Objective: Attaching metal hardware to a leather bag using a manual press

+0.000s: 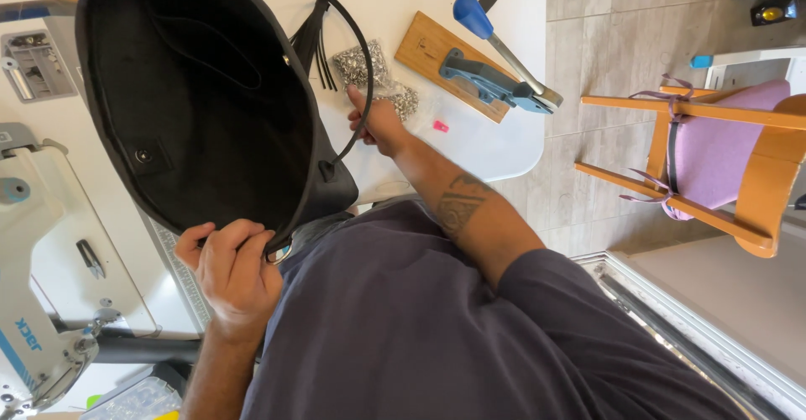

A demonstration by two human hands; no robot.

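- Black handbag (201,93) sits mouth-up on the white counter (495,147), so you look right down into the dark lining.
- Left hand (231,269) is clenched on the bag's near rim.
- Right hand (378,122) is just beside the bag, fingers pinched around the thin black strap handle (357,38).
- Clear packet of silver rivets (374,76) lies right past that hand.
- Beyond the bag: blue-handled hand press (495,67) on a wooden board.
- White sewing machine (42,277) on the bag's other side.
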